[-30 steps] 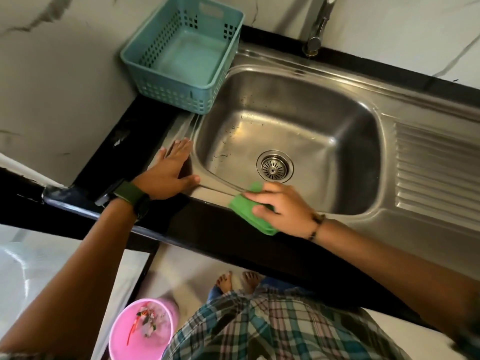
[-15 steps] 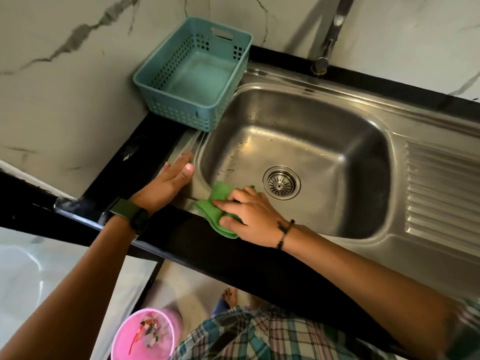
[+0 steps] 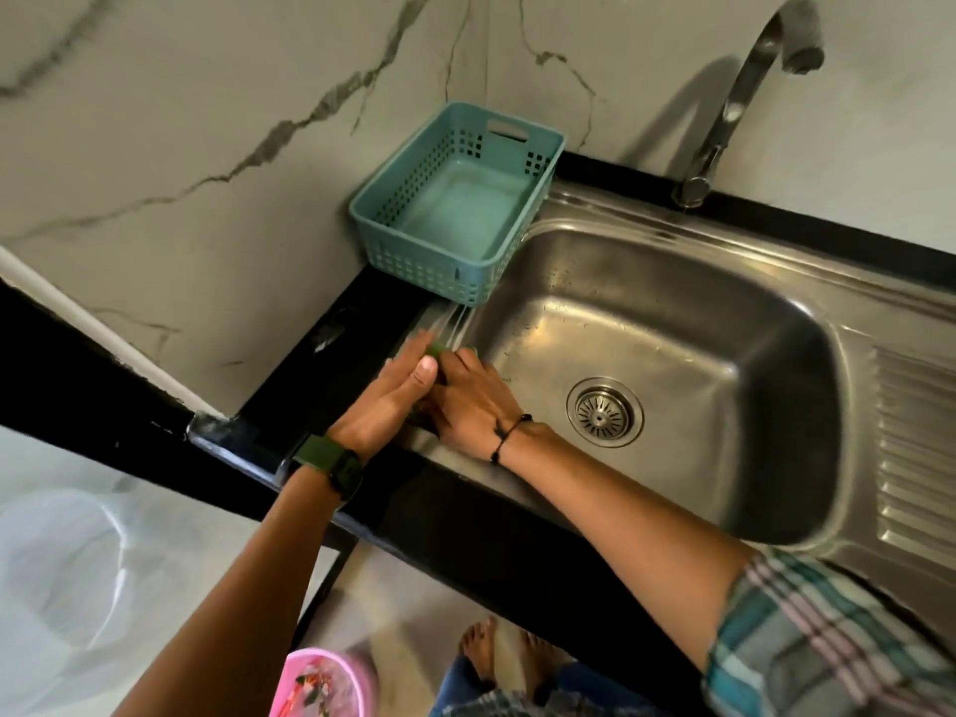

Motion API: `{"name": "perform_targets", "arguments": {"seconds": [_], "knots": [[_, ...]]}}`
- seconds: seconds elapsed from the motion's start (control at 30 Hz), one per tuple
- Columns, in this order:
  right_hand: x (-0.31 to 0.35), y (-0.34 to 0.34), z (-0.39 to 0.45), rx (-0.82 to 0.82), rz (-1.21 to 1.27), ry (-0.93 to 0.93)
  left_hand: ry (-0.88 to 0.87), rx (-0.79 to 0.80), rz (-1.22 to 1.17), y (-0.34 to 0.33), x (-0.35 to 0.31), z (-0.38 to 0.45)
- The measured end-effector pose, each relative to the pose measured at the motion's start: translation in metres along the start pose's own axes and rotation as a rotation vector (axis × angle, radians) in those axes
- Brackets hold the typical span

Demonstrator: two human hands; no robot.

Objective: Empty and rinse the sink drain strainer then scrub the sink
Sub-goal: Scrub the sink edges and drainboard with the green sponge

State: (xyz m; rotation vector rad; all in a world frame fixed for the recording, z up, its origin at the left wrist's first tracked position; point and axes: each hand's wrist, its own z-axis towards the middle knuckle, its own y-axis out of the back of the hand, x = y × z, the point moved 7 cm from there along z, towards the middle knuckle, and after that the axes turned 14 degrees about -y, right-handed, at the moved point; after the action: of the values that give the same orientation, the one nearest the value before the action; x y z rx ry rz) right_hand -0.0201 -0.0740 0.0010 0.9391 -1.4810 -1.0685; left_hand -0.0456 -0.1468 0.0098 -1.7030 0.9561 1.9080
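Looks like the strainer (image 3: 605,412) part's done, it's seated in the drain just right of the right hand (image 3: 468,401), which presses a green scrubber (image 3: 437,348) on the sink (image 3: 672,323) rim. Left hand (image 3: 393,393) lies flat alongside. Basin still needs scrubbing, I'd guess.

Dim, soft, motion-blurred, wide-angle warped.

Left wrist: dark green watch (image 3: 339,465), green strap.
Right wrist: thin black cord bracelet (image 3: 504,434).
Right sleeve (image 3: 833,644): teal-pink plaid.
Feet (image 3: 504,652): bare.
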Motion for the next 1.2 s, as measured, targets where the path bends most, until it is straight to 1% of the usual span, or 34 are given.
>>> {"name": "perform_targets", "arguments": {"seconds": [0.1, 0.2, 0.27, 0.3, 0.33, 0.4, 0.47, 0.57, 0.67, 0.7, 0.77, 0.83, 0.87, 0.93, 1.0, 1.07, 1.13, 1.2], "knots": [[-0.015, -0.008, 0.008, -0.015, 0.105, -0.164, -0.054, -0.041, -0.007, 0.001, -0.001, 0.002], [-0.014, -0.015, 0.004, 0.024, 0.283, -0.22, -0.041, -0.05, 0.011, 0.003, 0.003, 0.003], [-0.011, -0.013, 0.002, 0.057, 0.4, -0.248, -0.042, -0.01, 0.038, 0.001, 0.003, 0.004], [-0.009, -0.011, 0.0, 0.066, 0.419, -0.251, -0.048, 0.008, 0.033, 0.0, 0.002, 0.004], [-0.008, -0.01, -0.005, 0.078, 0.401, -0.241, -0.055, 0.009, 0.015, 0.0, 0.001, 0.004], [-0.009, -0.01, -0.018, 0.1, 0.283, -0.194, -0.036, -0.022, 0.01, 0.002, 0.003, 0.002], [-0.02, -0.01, -0.032, 0.127, 0.221, -0.173, -0.009, -0.044, 0.066, 0.006, 0.006, 0.003], [-0.033, -0.011, -0.047, 0.184, 0.251, -0.172, -0.031, -0.084, 0.026, 0.007, 0.003, 0.003], [-0.027, -0.015, -0.035, 0.241, 0.244, -0.16, -0.013, -0.109, -0.016, 0.008, 0.009, 0.004], [-0.023, -0.02, -0.027, 0.273, 0.271, -0.18, -0.003, -0.101, -0.021, 0.007, 0.01, 0.004], [-0.02, -0.027, -0.013, 0.308, 0.404, -0.314, -0.009, -0.088, -0.015, 0.007, 0.01, 0.004], [-0.023, -0.034, -0.005, 0.273, 0.563, -0.48, -0.021, -0.065, -0.024, 0.005, 0.006, 0.005], [-0.022, -0.036, -0.003, 0.261, 0.58, -0.494, -0.032, -0.046, -0.016, 0.003, 0.004, 0.005], [-0.022, -0.035, -0.003, 0.269, 0.53, -0.459, -0.064, -0.003, 0.086, 0.001, 0.0, 0.006], [-0.02, -0.025, -0.011, 0.307, 0.393, -0.302, -0.105, 0.012, 0.228, -0.001, 0.001, 0.008], [-0.027, -0.014, -0.027, 0.314, 0.323, -0.184, -0.103, -0.008, 0.323, 0.001, 0.003, 0.009], [-0.048, -0.005, -0.053, 0.322, 0.281, -0.16, -0.083, -0.011, 0.336, 0.001, 0.004, 0.01], [-0.077, 0.004, -0.081, 0.338, 0.244, -0.189, -0.074, 0.0, 0.33, 0.001, 0.002, 0.009]]}}
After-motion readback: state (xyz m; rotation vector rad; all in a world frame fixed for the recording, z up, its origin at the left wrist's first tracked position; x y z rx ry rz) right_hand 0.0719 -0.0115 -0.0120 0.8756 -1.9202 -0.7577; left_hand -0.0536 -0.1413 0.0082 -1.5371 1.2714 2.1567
